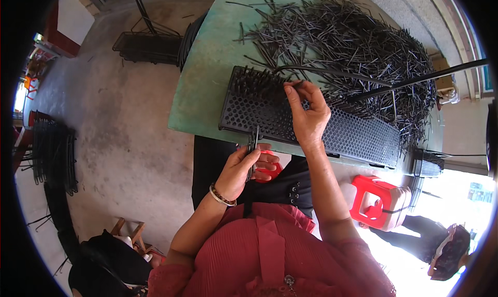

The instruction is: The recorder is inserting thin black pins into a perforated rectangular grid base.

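Note:
A long black tray (pixel 358 133) full of round holes lies along the near edge of the green table (pixel 205 82). Several short black sticks (pixel 257 84) stand upright in the holes at its left end. My left hand (pixel 233 173), just in front of the tray, is closed on a small bundle of black sticks (pixel 252 151), its other fingers loosely spread. Above the tray, beside the standing sticks, my right hand (pixel 311 113) pinches a black stick at its fingertips; the stick is mostly hidden. Behind the tray spreads a big heap of loose black sticks (pixel 358 43).
A thin black metal bar (pixel 425 77) crosses over the heap and tray from the right. Beyond the table's right end stands a red and cream plastic box (pixel 381 201), near another person (pixel 433 240). A black wire rack (pixel 150 47) stands on the concrete floor at left.

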Motion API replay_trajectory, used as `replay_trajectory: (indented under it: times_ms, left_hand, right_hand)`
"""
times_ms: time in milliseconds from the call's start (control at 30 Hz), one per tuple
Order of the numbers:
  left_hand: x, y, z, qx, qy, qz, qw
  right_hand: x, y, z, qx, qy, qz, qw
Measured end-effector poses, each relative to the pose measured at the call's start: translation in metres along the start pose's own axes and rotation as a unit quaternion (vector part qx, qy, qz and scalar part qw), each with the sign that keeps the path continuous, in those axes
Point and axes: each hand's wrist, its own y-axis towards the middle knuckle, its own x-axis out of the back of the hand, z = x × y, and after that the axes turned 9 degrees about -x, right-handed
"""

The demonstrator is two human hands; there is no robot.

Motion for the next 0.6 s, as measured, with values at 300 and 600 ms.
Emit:
replay_trajectory:
  times_ms: [300, 600]
  left_hand:
    - [0.002, 0.000, 0.000, 0.002, 0.002, 0.001, 1.000]
    - [0.001, 0.000, 0.000, 0.003, 0.006, 0.005, 1.000]
  right_hand:
    - [0.001, -0.002, 0.001, 0.057, -0.073, 0.011, 0.996]
    - [0.004, 0.007, 0.005, 0.172, -0.157, 0.041, 0.972]
